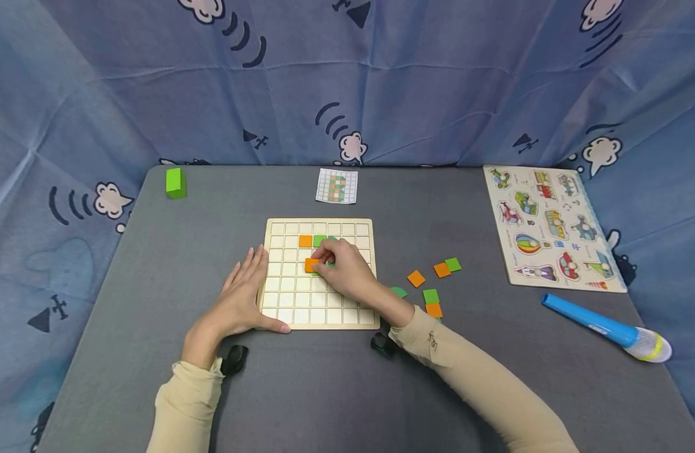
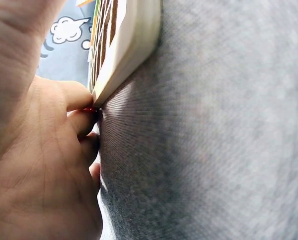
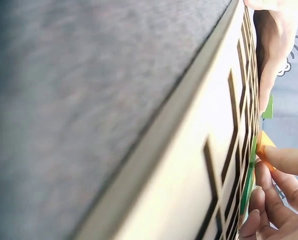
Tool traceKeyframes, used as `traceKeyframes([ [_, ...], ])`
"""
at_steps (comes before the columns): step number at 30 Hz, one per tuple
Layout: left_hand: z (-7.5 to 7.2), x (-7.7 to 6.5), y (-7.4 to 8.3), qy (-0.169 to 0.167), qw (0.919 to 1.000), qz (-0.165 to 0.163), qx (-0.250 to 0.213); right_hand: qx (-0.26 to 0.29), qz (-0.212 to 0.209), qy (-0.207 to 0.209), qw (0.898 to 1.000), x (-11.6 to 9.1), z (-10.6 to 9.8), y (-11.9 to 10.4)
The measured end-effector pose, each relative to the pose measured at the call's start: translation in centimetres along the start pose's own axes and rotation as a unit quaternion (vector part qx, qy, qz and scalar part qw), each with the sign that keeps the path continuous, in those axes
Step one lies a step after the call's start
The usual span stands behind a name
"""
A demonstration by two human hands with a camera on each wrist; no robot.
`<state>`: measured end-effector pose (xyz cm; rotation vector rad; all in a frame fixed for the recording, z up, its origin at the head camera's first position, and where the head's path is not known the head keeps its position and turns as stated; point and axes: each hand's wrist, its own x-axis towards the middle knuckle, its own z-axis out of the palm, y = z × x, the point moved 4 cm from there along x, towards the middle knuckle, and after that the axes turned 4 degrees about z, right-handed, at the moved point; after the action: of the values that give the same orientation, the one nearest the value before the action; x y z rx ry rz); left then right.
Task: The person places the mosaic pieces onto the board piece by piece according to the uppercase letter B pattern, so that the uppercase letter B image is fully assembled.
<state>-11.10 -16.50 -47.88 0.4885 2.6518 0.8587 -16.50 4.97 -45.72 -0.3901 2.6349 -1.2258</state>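
A wooden grid board (image 1: 319, 326) with white squares lies on the grey table. My left hand (image 1: 240, 299) rests at its left side, fingers extended along the edge and thumb at the near corner. Over the middle of the grid, my right hand (image 1: 347, 270) pinches an orange square tile (image 1: 310, 265) between thumb and fingers. The right wrist view shows this orange tile (image 3: 266, 144) tilted above the board surface. In an upper row sit another orange tile (image 1: 305, 241) and a green tile (image 1: 320, 240). More green pieces are partly hidden by the right hand.
Right of the board lie several loose tiles, among them an orange one (image 1: 416, 279) and a green one (image 1: 430, 296). A printed pattern card (image 1: 337, 186) lies behind the board. A green block (image 1: 175, 183), a picture puzzle board (image 1: 557, 233) and a blue toy microphone (image 1: 593, 324) stand farther out.
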Motion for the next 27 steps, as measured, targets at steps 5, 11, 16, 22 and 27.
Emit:
traceKeyframes([
  [5, -0.08, 0.01, 0.14, 0.0, 1.0, 0.001, 0.004, -0.008, -0.019, 0.004, 1.0, 0.34, 0.58, -0.44],
  [11, -0.11, 0.06, 0.28, -0.001, 1.0, 0.0, 0.006, -0.024, -0.022, 0.01, 0.999, 0.66, 0.99, -0.62],
  [16, -0.04, 0.07, 0.22, -0.002, 1.0, 0.0, 0.007, -0.045, -0.019, 0.013, 0.999, 0.81, 1.09, -0.68],
  [22, -0.02, 0.05, 0.07, -0.002, 1.0, -0.001, 0.004, -0.05, -0.022, 0.015, 0.998, 0.82, 1.07, -0.68],
  [27, -0.09, -0.03, 0.1, -0.003, 1.0, -0.002, 0.004, -0.015, -0.025, 0.014, 0.999, 0.24, 0.65, -0.38],
])
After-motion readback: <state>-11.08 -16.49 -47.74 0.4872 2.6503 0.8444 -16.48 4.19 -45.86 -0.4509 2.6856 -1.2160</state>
